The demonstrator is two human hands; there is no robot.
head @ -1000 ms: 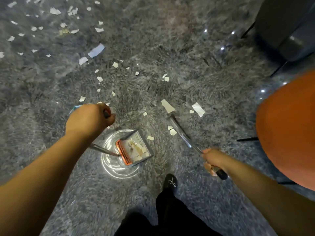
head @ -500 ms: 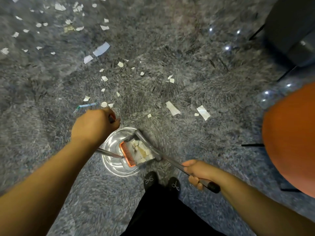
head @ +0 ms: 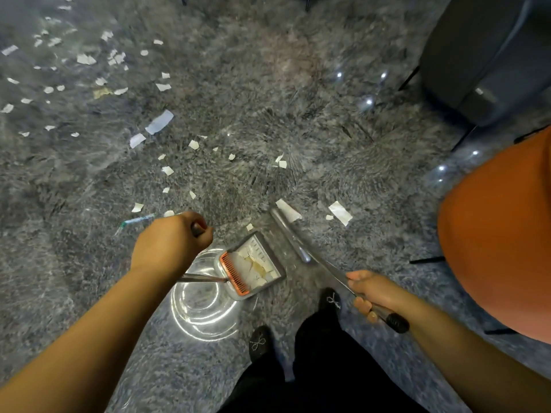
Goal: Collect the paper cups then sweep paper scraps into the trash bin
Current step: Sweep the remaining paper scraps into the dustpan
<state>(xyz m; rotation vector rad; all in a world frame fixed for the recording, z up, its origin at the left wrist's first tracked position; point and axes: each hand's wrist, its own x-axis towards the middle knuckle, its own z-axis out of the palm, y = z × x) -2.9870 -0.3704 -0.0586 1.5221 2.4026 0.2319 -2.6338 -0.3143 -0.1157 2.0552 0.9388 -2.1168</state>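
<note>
We see both bare arms reaching forward and down from the lower corners. Our left hand (head: pixel 171 241) is closed in a fist, back of the hand up, with the fingers curled round a dark handle end at its far side. The left forearm runs straight from the lower left. Our right hand (head: pixel 371 293) is lower and nearer to the body, its fingers wrapped round a thin pole, the fingertips (head: pixel 362 305) and nails turned toward us. Two legs in black stand between the arms, feet pointing forward.
</note>
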